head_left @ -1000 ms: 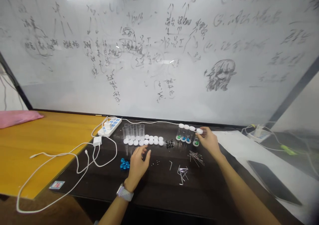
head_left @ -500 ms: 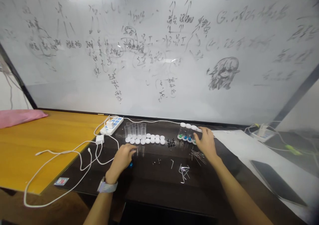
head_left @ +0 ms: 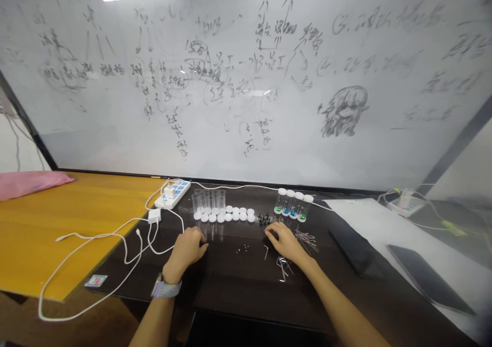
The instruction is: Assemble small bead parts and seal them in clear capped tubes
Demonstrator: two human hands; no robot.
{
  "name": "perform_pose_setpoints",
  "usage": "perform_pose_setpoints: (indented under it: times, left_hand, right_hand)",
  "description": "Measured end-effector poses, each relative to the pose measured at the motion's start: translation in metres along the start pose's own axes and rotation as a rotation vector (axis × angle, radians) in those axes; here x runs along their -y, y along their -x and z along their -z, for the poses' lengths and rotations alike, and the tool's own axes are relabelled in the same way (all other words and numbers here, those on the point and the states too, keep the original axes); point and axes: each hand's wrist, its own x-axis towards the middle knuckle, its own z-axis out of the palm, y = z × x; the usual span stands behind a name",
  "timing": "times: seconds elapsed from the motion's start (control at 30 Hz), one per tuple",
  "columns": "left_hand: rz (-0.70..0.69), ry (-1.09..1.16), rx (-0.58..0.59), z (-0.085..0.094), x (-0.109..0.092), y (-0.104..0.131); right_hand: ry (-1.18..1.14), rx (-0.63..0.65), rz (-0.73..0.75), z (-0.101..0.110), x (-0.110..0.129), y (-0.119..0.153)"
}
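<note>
- Small black screws (head_left: 263, 219) sit in a tight cluster on the dark glossy table (head_left: 238, 285), just beyond my right hand (head_left: 283, 240), which is the nearer one; its fingers are loosely curled and I cannot tell if they hold anything.
- My left hand (head_left: 187, 248) rests curled, knuckles up, over the spot near the clear plastic vials (head_left: 208, 201).
- Thin silver metal pins (head_left: 306, 241) lie scattered beside my right wrist.
- Farther back, round white caps (head_left: 230, 216) form rows, and four capped vials with coloured beads (head_left: 292, 205) stand upright.

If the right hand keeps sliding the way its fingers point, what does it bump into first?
Probably the little black pieces: the right hand points up and left toward them, with the white caps just beyond. Depth is hard to judge.
</note>
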Motion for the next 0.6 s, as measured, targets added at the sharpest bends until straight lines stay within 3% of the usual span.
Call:
perform_pose_setpoints:
  times: [0.1,0.23,0.33,0.4,0.5,0.6]
  left_hand:
    - [-0.077,-0.043,0.004,-0.003,0.003,-0.003]
    - [-0.139,0.045,-0.090,-0.002,0.001,-0.008]
    - [-0.095,0.143,-0.136,-0.001,-0.008,-0.010]
    - [-0.060,0.216,-0.086,-0.004,-0.017,-0.009]
    - [-0.125,0.249,0.021,-0.015,-0.030,-0.007]
    - [-0.162,0.188,0.040,-0.029,-0.038,-0.007]
  right_hand:
    - [-0.014,-0.036,-0.044,0.003,-0.007,0.004]
    - [-0.004,-0.073,-0.066,0.006,-0.009,0.004]
    - [-0.059,-0.052,-0.101,0.012,-0.008,0.002]
    - [-0.127,0.000,-0.122,0.016,-0.007,0.002]
    - [-0.167,0.058,-0.130,0.022,-0.011,0.002]
    - [-0.093,0.002,-0.174,0.033,-0.026,0.003]
